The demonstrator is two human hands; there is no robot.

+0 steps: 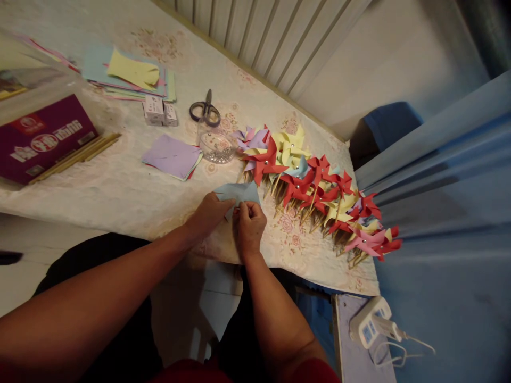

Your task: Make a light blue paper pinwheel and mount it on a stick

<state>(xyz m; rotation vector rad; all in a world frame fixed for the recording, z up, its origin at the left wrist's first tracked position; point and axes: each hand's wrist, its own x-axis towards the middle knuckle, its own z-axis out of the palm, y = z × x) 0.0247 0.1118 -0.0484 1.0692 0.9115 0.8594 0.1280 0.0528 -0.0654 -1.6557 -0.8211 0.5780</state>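
Near the table's front edge, a light blue paper piece (239, 192) is between my two hands. My left hand (211, 211) pinches its left side, thumb on top. My right hand (250, 221) is closed at the paper's near middle, fingertips pressed together; whether a small pin is between them is too small to tell. Just beyond lies a stack of cut paper squares (173, 155), lilac on top. Beside it stands a clear round dish (217, 148) with small shiny pieces in it. Many finished paper pinwheels (319, 183) on sticks lie in a row to the right.
Black-handled scissors (205, 110) lie beyond the dish. Two small boxes (154, 111) stand before a pile of coloured paper (131, 74). Wooden sticks (80, 154) lie by a purple package (48, 138) at left. A white power strip (369, 322) sits at lower right.
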